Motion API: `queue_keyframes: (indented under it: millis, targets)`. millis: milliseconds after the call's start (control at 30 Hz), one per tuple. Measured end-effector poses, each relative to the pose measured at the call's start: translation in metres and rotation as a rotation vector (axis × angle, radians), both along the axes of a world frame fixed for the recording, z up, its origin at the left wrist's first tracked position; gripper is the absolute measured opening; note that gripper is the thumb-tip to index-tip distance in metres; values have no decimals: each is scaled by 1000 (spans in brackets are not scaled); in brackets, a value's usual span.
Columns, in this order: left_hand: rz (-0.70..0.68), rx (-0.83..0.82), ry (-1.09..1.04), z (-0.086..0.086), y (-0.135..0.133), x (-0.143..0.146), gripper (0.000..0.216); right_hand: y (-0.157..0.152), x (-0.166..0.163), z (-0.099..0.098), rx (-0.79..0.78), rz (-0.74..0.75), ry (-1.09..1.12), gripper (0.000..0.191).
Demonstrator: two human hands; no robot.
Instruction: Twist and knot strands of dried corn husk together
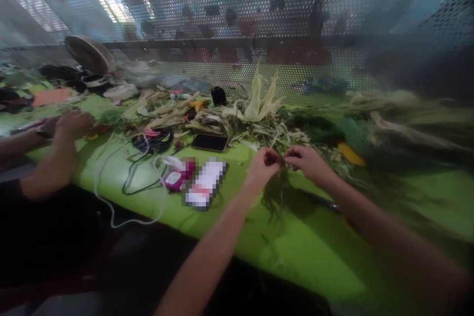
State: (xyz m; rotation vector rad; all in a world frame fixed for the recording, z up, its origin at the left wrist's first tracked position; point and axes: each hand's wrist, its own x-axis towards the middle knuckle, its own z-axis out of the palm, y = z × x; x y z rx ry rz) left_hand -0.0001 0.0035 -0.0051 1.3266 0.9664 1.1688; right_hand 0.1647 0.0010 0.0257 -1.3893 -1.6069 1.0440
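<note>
Near the middle of the green table, my left hand [262, 167] and my right hand [306, 159] meet with their fingertips pinched close together. Both are closed on a small bunch of thin plant strands [283, 177], whose loose ends hang below the fingers. The strands are dark and blurred, so their exact kind is unclear. Just beyond my hands lies a long heap of dry corn husks [244, 113], with a few pale leaves [261, 96] standing up from it. A thin dark tool with a shiny end [331, 204] lies partly hidden below my right forearm.
A lit phone [205, 185], a dark phone [209, 142], a purple power strip [179, 176] and a looped white cable [111, 207] lie to the left. Another person's hands [76, 123] rest further left. Behind stands a perforated metal panel [222, 49]. A yellow object [351, 154] lies right.
</note>
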Motion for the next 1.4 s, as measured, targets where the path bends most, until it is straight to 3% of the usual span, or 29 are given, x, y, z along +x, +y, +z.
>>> queue_keyframes:
  millis: [133,300,567,667,800,1000,1133,1233,1400]
  targets:
    - [84,225,166,3,-2,-1,16,-1,-2,3,-80,-10,67,15]
    - [167,515,396,1,-5,-3,16,-2,-2,4,-68,25,-9,17]
    - [188,554,461,-6,-1,-4,20,-2,2,-2,218,32,-217,11]
    - [197,561,475,-4,-3,-4,28,-2,3,-2,248,46,-247,9]
    - [196,573,527,-3,-5,-4,22,-2,4,-1,238,58,-260,10]
    - [170,503,494,2,-5,-5,13,-3,4,-1,266,32,-289,8]
    - [53,199,331,2,-2,-7,6,-3,3,0,287,10,-330,8]
    - [-91,-31,198,-3,1,-9,17,-3,3,-1,306,15,-321,10]
    - [-193,-143,91,-7,2,-10,18,0,3,-5,215,23,-187,13]
